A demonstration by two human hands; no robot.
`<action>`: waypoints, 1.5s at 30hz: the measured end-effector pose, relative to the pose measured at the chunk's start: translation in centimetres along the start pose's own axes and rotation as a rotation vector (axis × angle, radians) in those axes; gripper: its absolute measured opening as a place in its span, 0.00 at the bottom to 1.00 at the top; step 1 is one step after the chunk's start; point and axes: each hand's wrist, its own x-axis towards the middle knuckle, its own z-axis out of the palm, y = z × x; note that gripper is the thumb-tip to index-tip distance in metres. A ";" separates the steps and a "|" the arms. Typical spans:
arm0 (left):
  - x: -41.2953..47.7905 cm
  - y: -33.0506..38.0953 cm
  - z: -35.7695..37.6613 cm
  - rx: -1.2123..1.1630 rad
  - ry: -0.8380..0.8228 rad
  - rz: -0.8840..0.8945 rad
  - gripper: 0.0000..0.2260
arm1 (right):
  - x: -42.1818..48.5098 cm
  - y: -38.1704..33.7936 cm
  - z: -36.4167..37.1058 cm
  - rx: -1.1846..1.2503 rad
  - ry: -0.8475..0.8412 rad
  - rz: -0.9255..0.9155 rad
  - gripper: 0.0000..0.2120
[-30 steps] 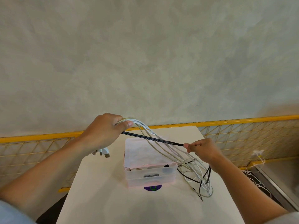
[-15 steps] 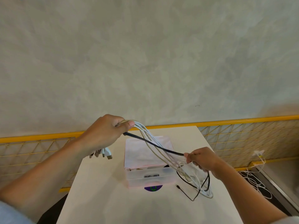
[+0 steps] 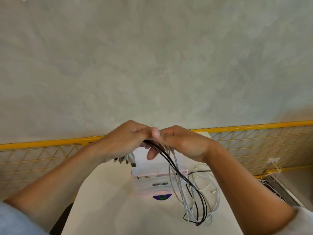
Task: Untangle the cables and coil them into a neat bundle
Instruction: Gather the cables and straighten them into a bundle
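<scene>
My left hand [image 3: 124, 141] and my right hand [image 3: 181, 141] meet above the table, fingertips touching. Both grip the same bunch of white cables [image 3: 177, 180] and one black cable [image 3: 171, 162]. The cables hang from the hands in long loops down to the table at the right, where they end in a loose tangle [image 3: 198, 211]. Several plug ends [image 3: 127, 160] stick out below my left hand. How the fingers wrap the strands is partly hidden by the hands themselves.
A pale translucent box [image 3: 152, 182] with a pink lid sits on the white table [image 3: 110, 209] under the hands, a blue-green sticker [image 3: 162, 197] in front of it. A yellow wire fence [image 3: 254, 141] runs behind. More white cables [image 3: 273, 164] lie off the table at the right.
My right hand rose from low beside the box up to my left hand, bringing its part of the cables with it. The hanging loops now fold double and drop further right.
</scene>
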 end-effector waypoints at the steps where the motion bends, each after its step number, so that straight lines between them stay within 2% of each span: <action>1: -0.2 0.0 -0.1 0.010 -0.015 0.030 0.19 | 0.2 -0.1 0.1 0.017 -0.027 0.013 0.32; 4: -0.7 0.0 -0.5 0.000 -0.025 0.069 0.18 | 0.5 -0.1 0.1 0.117 -0.118 0.043 0.37; 8: -0.4 -0.8 -0.8 0.000 -0.004 0.083 0.12 | 0.4 0.4 0.0 0.174 -0.145 0.063 0.31; 11: -0.5 -1.3 -1.2 0.099 -0.076 0.088 0.15 | 0.1 0.6 -0.3 0.151 -0.122 0.085 0.27; 17: -0.2 -1.5 -1.1 0.267 -0.231 -0.052 0.17 | -0.6 0.5 -0.5 -0.042 -0.055 0.126 0.23; 22: 0.1 -2.1 -0.1 0.416 -0.227 -0.072 0.14 | -0.4 1.3 -0.1 -0.209 0.008 0.191 0.19; 25: 0.5 -2.5 0.5 0.530 -0.196 -0.075 0.17 | 0.2 2.0 0.4 -0.322 0.046 0.198 0.16; 28: 0.4 -3.0 0.2 0.450 -0.223 -0.081 0.16 | 0.0 2.2 0.1 -0.314 0.058 0.210 0.17; 31: -0.3 -3.8 -1.0 0.262 -0.250 -0.106 0.12 | -1.1 2.5 -1.4 -0.145 0.029 0.257 0.21; 36: -0.5 -5.3 -2.2 0.225 -0.234 -0.089 0.11 | -2.3 3.8 -2.7 -0.009 0.012 0.284 0.19; 41: 0.0 -5.9 -1.6 0.362 -0.196 -0.109 0.11 | -2.0 4.2 -2.3 -0.120 0.051 0.285 0.15; 45: 0.2 -5.7 -0.7 0.455 -0.172 -0.131 0.12 | -1.3 4.6 -1.8 -0.289 0.147 0.303 0.14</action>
